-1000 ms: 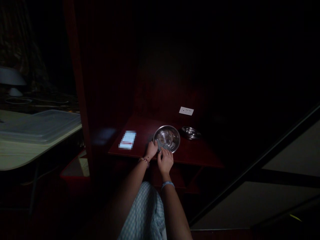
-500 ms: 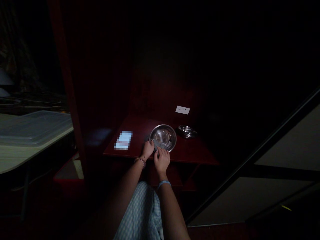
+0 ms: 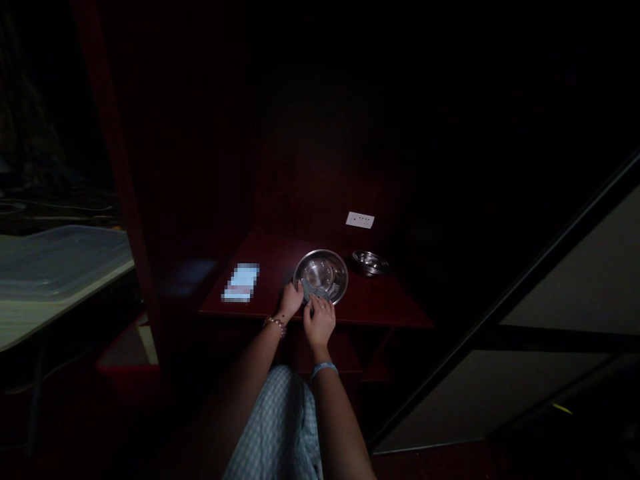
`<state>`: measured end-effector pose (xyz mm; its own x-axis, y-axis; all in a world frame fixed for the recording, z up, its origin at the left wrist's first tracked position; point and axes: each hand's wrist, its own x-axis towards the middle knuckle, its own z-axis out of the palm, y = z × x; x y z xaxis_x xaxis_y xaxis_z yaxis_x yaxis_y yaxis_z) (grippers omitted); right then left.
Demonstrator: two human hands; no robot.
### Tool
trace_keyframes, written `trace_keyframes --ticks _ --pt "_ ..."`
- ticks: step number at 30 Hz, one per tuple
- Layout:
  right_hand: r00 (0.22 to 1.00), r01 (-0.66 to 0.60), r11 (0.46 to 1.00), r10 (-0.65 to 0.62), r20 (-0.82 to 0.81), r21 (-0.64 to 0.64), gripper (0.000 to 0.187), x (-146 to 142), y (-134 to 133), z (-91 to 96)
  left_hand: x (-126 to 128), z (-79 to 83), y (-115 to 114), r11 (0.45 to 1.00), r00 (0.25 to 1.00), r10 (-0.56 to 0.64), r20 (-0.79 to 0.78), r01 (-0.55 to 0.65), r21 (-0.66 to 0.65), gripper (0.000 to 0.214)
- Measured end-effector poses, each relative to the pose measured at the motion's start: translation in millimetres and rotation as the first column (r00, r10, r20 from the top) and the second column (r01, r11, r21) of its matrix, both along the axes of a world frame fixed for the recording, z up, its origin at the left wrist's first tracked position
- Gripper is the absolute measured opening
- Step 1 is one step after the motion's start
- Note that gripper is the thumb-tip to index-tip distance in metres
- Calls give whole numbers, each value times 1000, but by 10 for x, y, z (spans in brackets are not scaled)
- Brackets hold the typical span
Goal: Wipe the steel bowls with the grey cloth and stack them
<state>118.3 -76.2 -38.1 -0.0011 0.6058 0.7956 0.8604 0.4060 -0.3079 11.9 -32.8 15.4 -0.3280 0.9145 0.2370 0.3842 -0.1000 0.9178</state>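
A shiny metal bowl (image 3: pixel 343 270) sits near the front of a dark red desk. My left hand (image 3: pixel 292 299) is closed on the bowl's near left rim, with the thumb over the edge. My right hand (image 3: pixel 320 323) grips a grey cloth (image 3: pixel 311 289) against the bowl's near inner wall, its fingers bent over the rim. Part of the cloth lies between the two hands. The fingertips of my left hand are hidden behind the bowl's side.
A stack of metal dishes (image 3: pixel 370 262) stands right of the bowl on the desk (image 3: pixel 270 257). A pixelated bright screen (image 3: pixel 241 283) lies at the left. A white socket (image 3: pixel 360 219) is on the back wall. A table with a clear plastic lid (image 3: pixel 65 257) stands far left.
The whole view has shifted slightly, so the desk and bowl sit a little further left. Both hands stay at the bowl with the cloth, with only slight finger movement.
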Motion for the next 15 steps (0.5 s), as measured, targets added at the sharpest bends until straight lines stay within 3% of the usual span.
trace_keyframes --ticks 6,15 --pt "1000 -7 1000 7 -9 30 33 10 12 -46 -2 -24 16 1000 1000 1 -14 -2 -9 34" --pt "999 40 998 -41 -6 -49 31 -51 -15 -50 -62 -68 52 999 998 -25 -59 24 -30 30"
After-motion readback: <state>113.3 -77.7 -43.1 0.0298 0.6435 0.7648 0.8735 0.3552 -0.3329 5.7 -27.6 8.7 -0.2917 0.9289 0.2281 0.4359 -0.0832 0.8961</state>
